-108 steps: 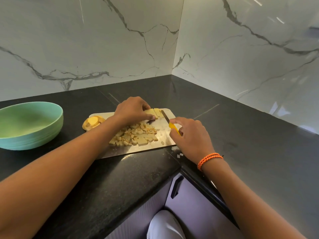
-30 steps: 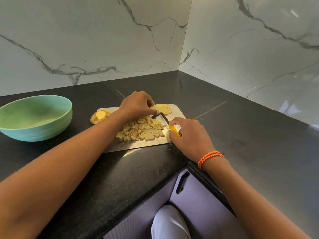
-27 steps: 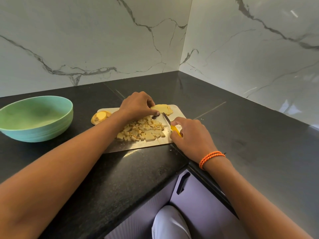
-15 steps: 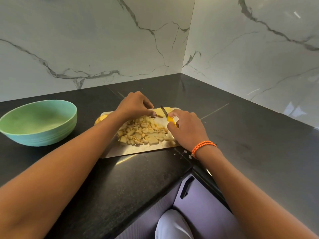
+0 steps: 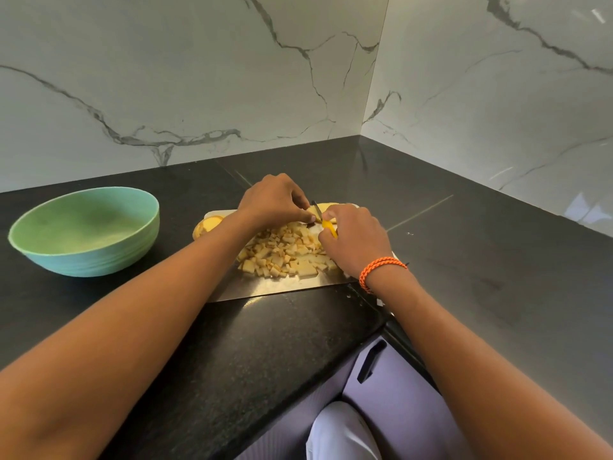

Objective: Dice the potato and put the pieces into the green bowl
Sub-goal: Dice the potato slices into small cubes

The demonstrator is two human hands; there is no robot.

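A home kitchen corner. Black stone counter (image 5: 265, 343) meets marble-look wall panels (image 5: 199, 78). Cabinet doors (image 5: 391, 386) show at the lower middle.

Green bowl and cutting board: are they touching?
Apart. The head view shows a strip of bare black countertop between the green bowl and the near left corner of the cutting board.

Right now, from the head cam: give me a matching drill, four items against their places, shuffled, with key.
Things:
1. green bowl
2. diced potato pieces
3. knife
4. orange bracelet

Places:
A. piled on the cutting board
B. round the right wrist
C. on the counter, left of the board
D. gripped in the right hand

Pairs: 1-C, 2-A, 3-D, 4-B
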